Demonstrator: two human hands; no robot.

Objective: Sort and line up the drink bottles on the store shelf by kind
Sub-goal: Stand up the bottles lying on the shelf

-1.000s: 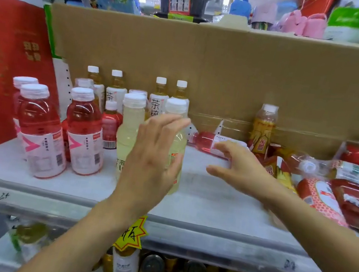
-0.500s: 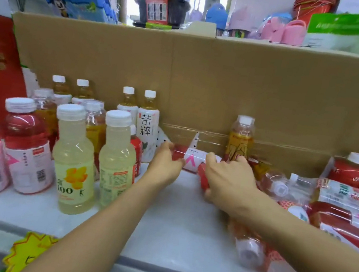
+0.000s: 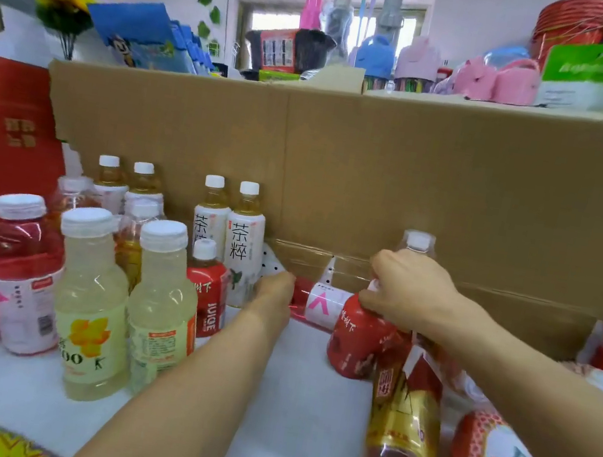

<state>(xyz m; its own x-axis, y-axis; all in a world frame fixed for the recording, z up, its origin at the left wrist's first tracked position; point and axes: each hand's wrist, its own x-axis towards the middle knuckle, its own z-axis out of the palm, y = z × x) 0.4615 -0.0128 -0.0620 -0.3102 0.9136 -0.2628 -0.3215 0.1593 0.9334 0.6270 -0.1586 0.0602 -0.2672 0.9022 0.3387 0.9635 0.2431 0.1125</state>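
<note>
Both hands have pushed deeper since a moment ago, and the right hand (image 3: 410, 291) now has its fingers closed over the top of a small red juice bottle (image 3: 359, 340), tipping it up off the white shelf (image 3: 303, 406). Left hand (image 3: 273, 295) is wrapped round the end of a pink-labelled bottle (image 3: 321, 304) lying flat against the cardboard wall (image 3: 417, 187). Open bare shelf runs down the middle. Left side: upright, smooth plastic, white-capped bottles, two pale yellow ones (image 3: 92, 306) in front. Right side: a jumble of red and gold bottles (image 3: 405, 422) lying down.
</note>
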